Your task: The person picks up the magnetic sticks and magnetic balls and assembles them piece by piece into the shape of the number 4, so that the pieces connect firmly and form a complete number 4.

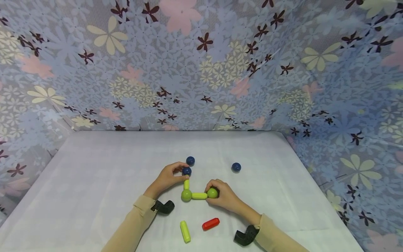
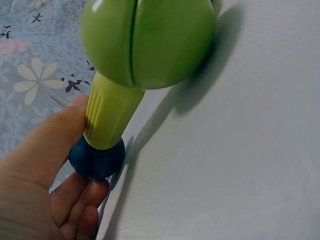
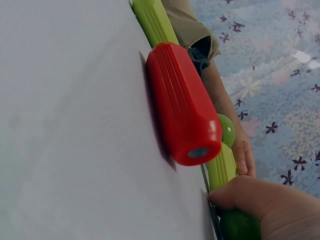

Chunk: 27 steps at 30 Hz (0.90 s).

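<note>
On the table an L-shaped piece lies joined at a green ball [image 1: 186, 195]. One yellow-green rod [image 1: 186, 184] runs from it to a dark blue ball [image 1: 186, 171], which my left hand [image 1: 168, 177] grips between thumb and fingers. A second yellow-green rod [image 1: 199, 196] leads right to another green ball [image 1: 212, 193], held by my right hand [image 1: 226, 196] with thumb and fingers round it. In the left wrist view the rod [image 2: 112, 112] meets the blue ball [image 2: 97, 159] beside my thumb. The right wrist view shows my thumb at the rod's end, over the green ball [image 3: 239, 225].
A second blue ball [image 1: 190, 161] sits just behind the held one, and a third blue ball [image 1: 236, 167] lies farther right. Nearer the front are a loose yellow-green rod [image 1: 185, 231] and a red rod [image 1: 211, 224]. Flowered cloth [image 1: 176, 70] encloses the white table [image 1: 104, 168].
</note>
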Available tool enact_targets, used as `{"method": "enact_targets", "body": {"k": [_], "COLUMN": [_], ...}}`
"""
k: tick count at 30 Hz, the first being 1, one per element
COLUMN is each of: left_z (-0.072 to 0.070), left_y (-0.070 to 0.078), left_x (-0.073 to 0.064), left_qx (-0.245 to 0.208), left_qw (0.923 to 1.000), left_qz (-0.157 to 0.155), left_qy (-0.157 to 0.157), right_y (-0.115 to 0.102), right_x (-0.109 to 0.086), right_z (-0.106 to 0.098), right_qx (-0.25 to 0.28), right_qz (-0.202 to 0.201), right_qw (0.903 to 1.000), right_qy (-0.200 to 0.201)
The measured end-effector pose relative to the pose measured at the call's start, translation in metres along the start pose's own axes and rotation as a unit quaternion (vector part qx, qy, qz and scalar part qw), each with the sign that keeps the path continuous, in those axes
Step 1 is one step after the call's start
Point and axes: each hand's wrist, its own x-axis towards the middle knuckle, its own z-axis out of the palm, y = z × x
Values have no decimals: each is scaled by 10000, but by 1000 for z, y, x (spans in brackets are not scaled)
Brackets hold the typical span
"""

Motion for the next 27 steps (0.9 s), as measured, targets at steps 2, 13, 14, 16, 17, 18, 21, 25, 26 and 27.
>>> {"method": "enact_targets", "body": {"k": [2, 13, 14, 16, 17, 18, 21, 25, 26, 27], "left_z": [0, 0, 0, 0, 0, 0, -1, -3, -3, -3], "left_y": [0, 2, 2, 2, 2, 2, 3, 5, 6, 6], "left_x": [0, -1, 0, 0, 0, 0, 0, -1, -1, -1], "left_qx": [-24, -10, -32, -59, -53, -36, 38, 70, 61, 60], "left_qw": [10000, 10000, 10000, 10000, 10000, 10000, 10000, 10000, 10000, 10000], "left_qz": [17, 10, -2, -16, -14, -27, -61, -45, -40, -34], "left_qy": [19, 30, 27, 30, 22, 18, -1, -18, -19, -22], "right_y": [1, 3, 3, 3, 3, 4, 4, 5, 5, 5], "right_x": [0, 0, 0, 1, 1, 1, 2, 2, 2, 2], "right_z": [1, 0, 0, -1, -1, -1, 0, 0, 0, 0], "right_qx": [55, 317, 343, 327, 318, 296, 202, 77, 45, 21], "right_qz": [18, -268, -306, -385, -427, -462, -514, -530, -539, -541], "right_qw": [10000, 9991, 9989, 9987, 9986, 9985, 9985, 9986, 9985, 9985], "right_qy": [7, 84, 67, 55, 63, 70, 49, -44, -61, -72]}}
